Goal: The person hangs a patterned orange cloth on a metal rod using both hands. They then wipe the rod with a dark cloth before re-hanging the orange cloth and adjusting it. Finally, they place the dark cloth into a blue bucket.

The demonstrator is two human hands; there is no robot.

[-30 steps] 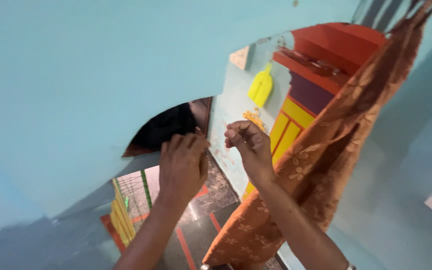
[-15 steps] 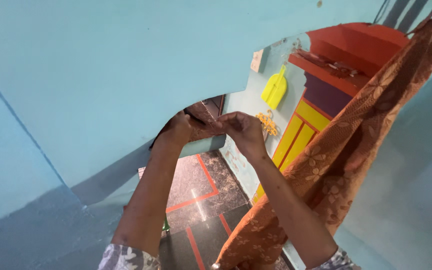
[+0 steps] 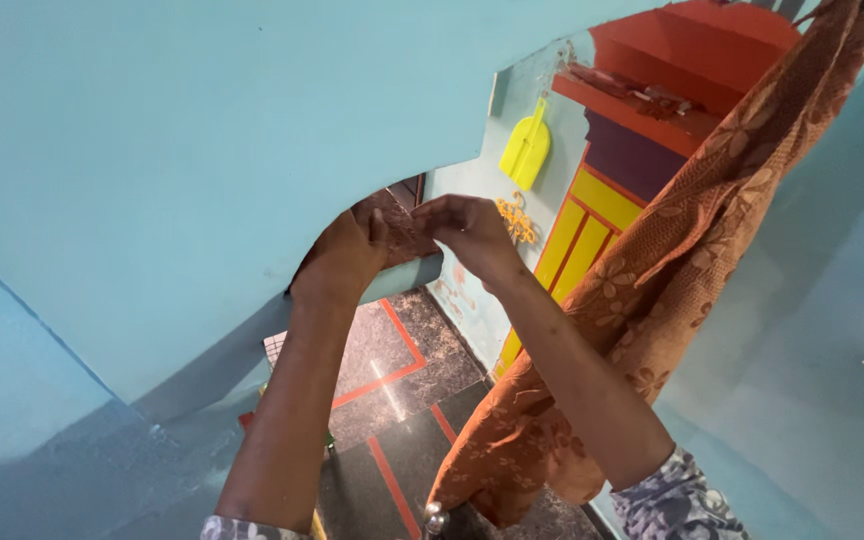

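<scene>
A turquoise-painted arched doorway (image 3: pixel 202 150) fills the view, its curved edge running from lower left up to the right, with dark polished floor tiles (image 3: pixel 392 420) edged in red lines below. Nearest the camera, two forearms in patterned sleeves rise toward the curve of the arch. The left hand (image 3: pixel 337 262) is curled with its fingers closed around the end of a brownish patterned cloth (image 3: pixel 399 230), pressing it up against the underside of the arch; the right hand (image 3: pixel 467 228) meets it from the other side, fingertips pinched shut on the same cloth edge, so both hands touch it and nearly touch each other. Just right of the arms an orange floral curtain (image 3: pixel 672 270) hangs in a long gathered swag from the top right corner down to a knotted end near the floor. To do this well, the pinch should stay close to the cloth's edge, the left hand holding firm as the anchor while the right works the fabric, and the arms keeping clear of the hanging curtain. Further back, a yellow plastic dustpan (image 3: pixel 525 150) hangs on the far wall beside a yellow, purple and orange door (image 3: pixel 602 210).
</scene>
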